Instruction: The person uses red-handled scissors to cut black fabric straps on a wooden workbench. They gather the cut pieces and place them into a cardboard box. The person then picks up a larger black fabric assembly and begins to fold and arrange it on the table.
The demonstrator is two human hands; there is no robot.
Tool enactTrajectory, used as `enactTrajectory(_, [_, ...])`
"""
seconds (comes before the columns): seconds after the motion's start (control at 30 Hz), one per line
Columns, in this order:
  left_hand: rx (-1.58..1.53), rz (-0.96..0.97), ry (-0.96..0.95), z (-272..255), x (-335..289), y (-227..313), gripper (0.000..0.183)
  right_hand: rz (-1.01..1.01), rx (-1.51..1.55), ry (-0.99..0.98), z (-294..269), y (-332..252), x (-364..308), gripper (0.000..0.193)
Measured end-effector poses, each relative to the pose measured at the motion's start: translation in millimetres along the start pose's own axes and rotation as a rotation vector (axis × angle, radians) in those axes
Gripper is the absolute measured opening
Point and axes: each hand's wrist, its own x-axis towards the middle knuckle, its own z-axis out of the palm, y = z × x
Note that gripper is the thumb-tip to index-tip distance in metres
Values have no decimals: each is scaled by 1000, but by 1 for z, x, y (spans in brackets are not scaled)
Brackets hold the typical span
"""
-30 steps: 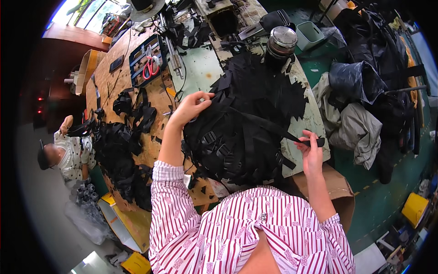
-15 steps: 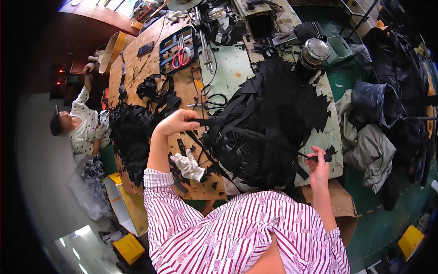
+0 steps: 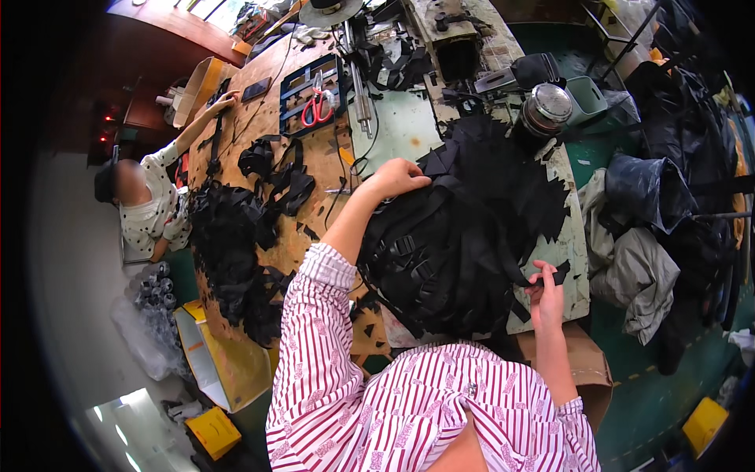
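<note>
My left hand (image 3: 399,178) is at the upper left edge of a heap of black bags and straps (image 3: 464,236). Its fingers are pinched on a black webbing strap, partly lost against the dark heap. Plastic buckles (image 3: 404,245) show on the near left of the heap. At the heap's right side, my right hand (image 3: 544,295) is closed, with a black strap end (image 3: 560,273) between thumb and fingers. The rest of that strap blends into the heap.
A blue tray (image 3: 287,106) holds red-handled scissors (image 3: 317,108), beside a phone (image 3: 255,89). Black scraps (image 3: 224,236) cover the table's left. A lidded jar (image 3: 548,106) stands far right by a green bin (image 3: 586,98). A co-worker (image 3: 149,193) reaches over the left edge.
My left hand has moved right and away from me, onto the heap; its sleeve now covers the white glove. My right hand has barely moved. The co-worker's arm now reaches across the table.
</note>
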Motion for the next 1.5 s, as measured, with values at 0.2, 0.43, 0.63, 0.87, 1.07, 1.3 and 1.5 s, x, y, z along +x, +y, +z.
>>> enactTrajectory(0.2, [-114, 102, 142, 30, 24, 15, 27, 18, 12, 33, -7, 6, 4, 22])
enactTrajectory(0.43, [-548, 59, 38, 44, 41, 4, 30, -8, 13, 40, -8, 5, 12, 21])
enactTrajectory(0.63, [-558, 129, -206, -27, -18, 9, 40, -21, 2, 146, -35, 0, 13, 22])
enactTrajectory(0.87, [61, 99, -115, -71, -38, -21, 20, -9, -72, 114, -37, 11, 16, 23])
enactTrajectory(1.07, [617, 236, 281, -40, -8, -23, 10, 16, -242, 90, -46, 31, 35, 24])
enactTrajectory(1.3, [302, 4, 309, 16, 37, -38, 21, 46, -352, 81, -32, 35, 44, 30])
enactTrajectory(1.5, [21, -191, 166, 26, 52, -40, 49, 72, -343, 95, -29, 31, 50, 30])
